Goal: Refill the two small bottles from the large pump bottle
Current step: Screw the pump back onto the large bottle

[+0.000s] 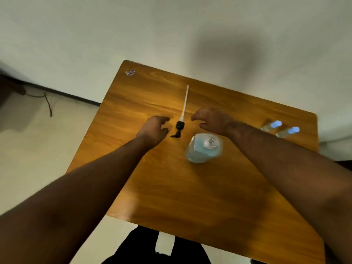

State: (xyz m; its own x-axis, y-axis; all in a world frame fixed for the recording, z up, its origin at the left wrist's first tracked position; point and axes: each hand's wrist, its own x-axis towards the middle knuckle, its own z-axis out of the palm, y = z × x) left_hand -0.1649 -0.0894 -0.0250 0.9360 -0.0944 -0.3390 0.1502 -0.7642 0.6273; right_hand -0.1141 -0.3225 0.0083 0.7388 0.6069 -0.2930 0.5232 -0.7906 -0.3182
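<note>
The large clear bottle point(203, 148) of blue liquid stands upright mid-table with its neck uncovered. Its black pump head point(178, 129) with a long white tube lies flat on the wooden table point(190, 197), the tube pointing away from me. My left hand point(154, 131) hovers just left of the pump head, fingers loosely curled and holding nothing. My right hand point(211, 119) hovers just right of the tube, above the large bottle, also holding nothing. Two small clear bottles with blue caps, the left one point(271, 125) and the right one point(287, 132), stand side by side near the table's right edge.
A small sticker point(130, 72) sits at the table's far left corner. A pale wall rises just behind the table, and light floor lies to the left. A dark cable point(48, 103) trails on the floor at far left. My dark-clothed legs point(158, 248) show below the near edge.
</note>
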